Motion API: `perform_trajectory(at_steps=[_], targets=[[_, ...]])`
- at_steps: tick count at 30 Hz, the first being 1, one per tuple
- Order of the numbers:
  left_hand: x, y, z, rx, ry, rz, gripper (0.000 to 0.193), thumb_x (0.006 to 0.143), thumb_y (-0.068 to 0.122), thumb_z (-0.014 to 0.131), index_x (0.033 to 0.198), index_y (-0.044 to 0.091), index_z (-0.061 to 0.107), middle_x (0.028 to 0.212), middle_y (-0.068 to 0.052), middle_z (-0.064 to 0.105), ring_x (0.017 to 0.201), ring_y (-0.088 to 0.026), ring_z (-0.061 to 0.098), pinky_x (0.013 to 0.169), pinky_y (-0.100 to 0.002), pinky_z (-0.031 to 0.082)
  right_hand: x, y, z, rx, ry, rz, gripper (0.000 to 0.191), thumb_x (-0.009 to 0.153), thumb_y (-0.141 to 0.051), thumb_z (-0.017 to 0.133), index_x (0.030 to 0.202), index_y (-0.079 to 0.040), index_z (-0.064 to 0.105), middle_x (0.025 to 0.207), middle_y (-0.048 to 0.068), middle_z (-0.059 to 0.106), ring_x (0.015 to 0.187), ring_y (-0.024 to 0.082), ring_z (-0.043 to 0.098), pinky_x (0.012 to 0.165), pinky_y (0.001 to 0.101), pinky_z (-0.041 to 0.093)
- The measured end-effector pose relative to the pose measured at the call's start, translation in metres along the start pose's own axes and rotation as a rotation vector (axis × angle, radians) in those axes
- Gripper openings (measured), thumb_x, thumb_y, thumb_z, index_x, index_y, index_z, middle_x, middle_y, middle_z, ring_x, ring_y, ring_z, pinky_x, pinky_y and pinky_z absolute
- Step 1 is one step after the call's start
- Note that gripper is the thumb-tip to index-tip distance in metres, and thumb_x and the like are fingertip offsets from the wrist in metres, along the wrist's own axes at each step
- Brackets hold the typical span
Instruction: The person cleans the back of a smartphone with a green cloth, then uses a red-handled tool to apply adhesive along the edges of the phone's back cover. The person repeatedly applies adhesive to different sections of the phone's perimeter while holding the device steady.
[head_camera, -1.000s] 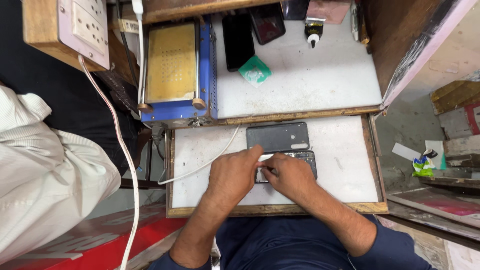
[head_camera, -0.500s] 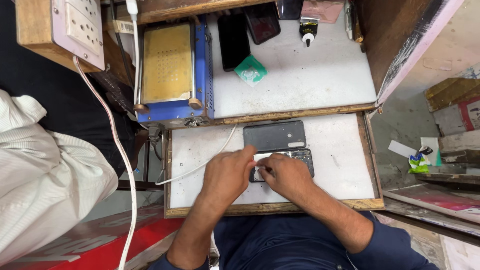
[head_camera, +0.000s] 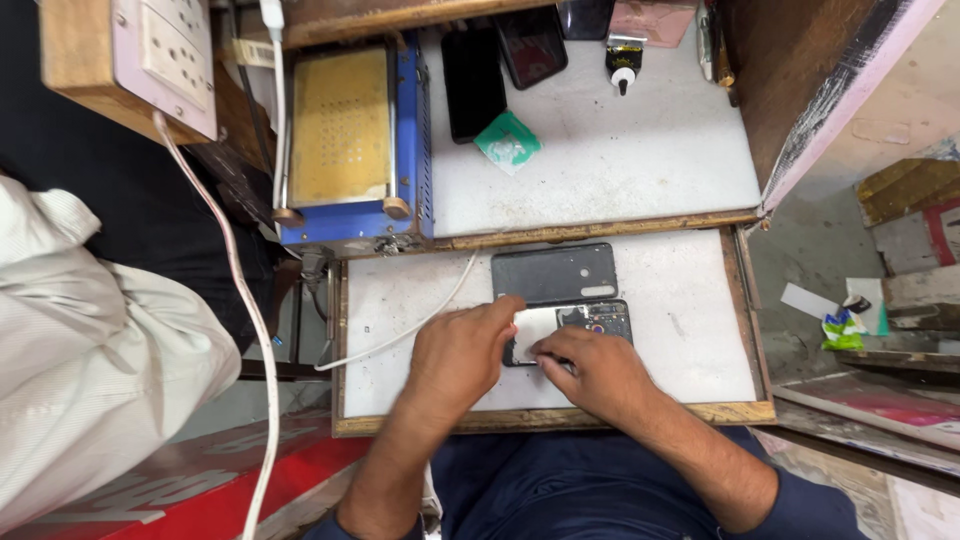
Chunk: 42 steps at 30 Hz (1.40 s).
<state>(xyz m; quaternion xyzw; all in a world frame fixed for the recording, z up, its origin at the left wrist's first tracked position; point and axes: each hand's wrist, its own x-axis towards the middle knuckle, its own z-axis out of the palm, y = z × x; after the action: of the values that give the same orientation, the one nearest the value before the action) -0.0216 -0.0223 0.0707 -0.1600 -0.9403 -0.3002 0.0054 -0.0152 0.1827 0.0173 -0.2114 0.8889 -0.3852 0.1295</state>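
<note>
Right now my left hand (head_camera: 462, 362) presses flat on the near-left end of the opened phone (head_camera: 570, 330), which lies near the middle of the white tray (head_camera: 700, 330) on the table, and my right hand (head_camera: 592, 372) comes in from 5 o'clock with its fingertips pinched at the phone's lower edge. The left grip is loose, palm and fingers pinning rather than clasping; the right grip looks closed on something small, though I cannot tell what it is. Just beyond the phone, toward 12 o'clock and almost touching it, lies the dark back cover (head_camera: 555, 273). A white cable (head_camera: 400, 335) runs off to 9 o'clock under my left wrist. To do this well, I judge the left hand should hold the body steady while the right works gently along the edge, without levering against the exposed board at the 3 o'clock end. Further out at 11 o'clock stands a blue heating plate (head_camera: 345, 140), with a dark phone (head_camera: 472, 82) and a green packet (head_camera: 508, 143) beside it. My hands hide most of the phone's left half, and any tool is hidden or too small to make out.
</note>
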Motion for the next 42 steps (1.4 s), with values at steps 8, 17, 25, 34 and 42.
perform_trajectory(at_steps=[8, 17, 25, 34, 42], targets=[[-0.007, -0.008, 0.007, 0.095, 0.087, 0.115, 0.021, 0.091, 0.018, 0.074, 0.109, 0.01, 0.065, 0.075, -0.008, 0.071, 0.07, -0.03, 0.071, 0.063, -0.044, 0.053, 0.024, -0.001, 0.01, -0.072, -0.041, 0.119, 0.025, 0.09, -0.024, 0.07, 0.11, -0.01, 0.073, 0.097, 0.008, 0.074, 0.082, 0.029, 0.074, 0.073, 0.0421, 0.059], [-0.01, -0.017, 0.017, 0.101, 0.388, 0.051, 0.028, 0.087, 0.023, 0.081, 0.107, 0.008, 0.068, 0.068, -0.006, 0.069, 0.061, -0.026, 0.069, 0.058, -0.039, 0.054, 0.035, -0.006, 0.006, -0.069, -0.052, 0.077, 0.032, 0.087, -0.025, 0.072, 0.116, -0.013, 0.071, 0.097, 0.008, 0.075, 0.083, 0.029, 0.074, 0.073, 0.0426, 0.059], [-0.018, -0.028, 0.022, 0.093, 0.38, 0.013, 0.028, 0.087, 0.023, 0.083, 0.105, 0.008, 0.067, 0.067, -0.006, 0.069, 0.061, -0.026, 0.069, 0.058, -0.038, 0.053, 0.04, -0.011, 0.012, -0.241, -0.068, 0.034, 0.018, 0.091, -0.024, 0.068, 0.103, -0.013, 0.075, 0.1, 0.005, 0.07, 0.081, 0.03, 0.073, 0.069, 0.0427, 0.06], [-0.034, -0.036, 0.022, 0.073, 0.389, -0.043, 0.029, 0.087, 0.023, 0.083, 0.105, 0.008, 0.067, 0.07, -0.007, 0.07, 0.063, -0.027, 0.07, 0.058, -0.039, 0.053, 0.053, -0.016, 0.011, -0.585, -0.13, -0.281, 0.018, 0.081, -0.011, 0.07, 0.099, -0.006, 0.068, 0.099, 0.009, 0.067, 0.09, 0.026, 0.071, 0.065, 0.0377, 0.061], [-0.044, -0.042, 0.024, 0.05, 0.363, -0.047, 0.028, 0.087, 0.023, 0.083, 0.104, 0.008, 0.067, 0.071, -0.006, 0.071, 0.063, -0.024, 0.071, 0.059, -0.037, 0.054, 0.07, -0.012, 0.012, -0.894, -0.281, -0.541, 0.017, 0.084, -0.013, 0.071, 0.094, -0.001, 0.066, 0.09, 0.011, 0.063, 0.079, 0.02, 0.068, 0.051, 0.0318, 0.06]])
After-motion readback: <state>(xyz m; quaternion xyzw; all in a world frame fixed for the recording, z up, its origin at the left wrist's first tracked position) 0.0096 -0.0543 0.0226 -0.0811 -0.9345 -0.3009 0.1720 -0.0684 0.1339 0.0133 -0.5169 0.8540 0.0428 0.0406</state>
